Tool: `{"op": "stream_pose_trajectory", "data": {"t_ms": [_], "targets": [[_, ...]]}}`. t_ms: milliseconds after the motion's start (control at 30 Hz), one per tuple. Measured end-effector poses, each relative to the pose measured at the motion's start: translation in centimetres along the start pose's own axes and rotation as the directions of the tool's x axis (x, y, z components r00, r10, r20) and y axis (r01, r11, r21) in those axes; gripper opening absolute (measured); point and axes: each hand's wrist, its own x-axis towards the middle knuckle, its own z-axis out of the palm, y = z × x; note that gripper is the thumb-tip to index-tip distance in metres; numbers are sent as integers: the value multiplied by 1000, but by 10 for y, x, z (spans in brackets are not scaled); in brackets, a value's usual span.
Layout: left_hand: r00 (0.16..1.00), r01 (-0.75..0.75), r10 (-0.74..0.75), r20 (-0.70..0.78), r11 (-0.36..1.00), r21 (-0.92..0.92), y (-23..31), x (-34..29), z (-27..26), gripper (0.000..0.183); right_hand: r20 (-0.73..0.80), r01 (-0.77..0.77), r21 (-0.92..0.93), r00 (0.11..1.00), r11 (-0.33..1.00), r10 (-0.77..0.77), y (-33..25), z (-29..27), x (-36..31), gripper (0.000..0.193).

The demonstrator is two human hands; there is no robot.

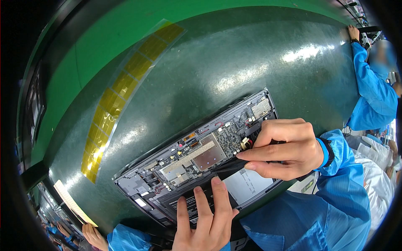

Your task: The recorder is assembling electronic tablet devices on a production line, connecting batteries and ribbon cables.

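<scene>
An opened laptop base (130, 180) lies tilted on the green table in front of me, its circuit board (230, 136) and black battery (169, 203) exposed. My left hand (205, 217) rests on the battery, fingers spread and fingertips touching its top. Over the right part of the board, my right hand (289, 150) is closed in a pinch, thumb and index finger together beside a small pale connector (245, 143) with red and black wires. Whatever sits between those fingertips is too small or hidden to make out. A white label (247, 186) shows on the battery between my hands.
A clear strip with yellow film pieces (125, 85) lies on the table (188, 62) to the left. A paper sheet (71, 201) is at the lower left edge, near another person's hand (94, 236). Another person in blue (372, 96) is at the far right.
</scene>
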Motion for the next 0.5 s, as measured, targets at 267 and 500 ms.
{"op": "stream_pose_trajectory", "data": {"t_ms": [267,500], "targets": [[1000,3,-3,-12,1000,-16,0,-1,2,49,-2,-11,4,1000,1000,11,-1,0,0,22],[1000,2,-2,-7,1000,-7,0,0,1,49,3,-8,4,1000,1000,8,0,0,0,22]]}}
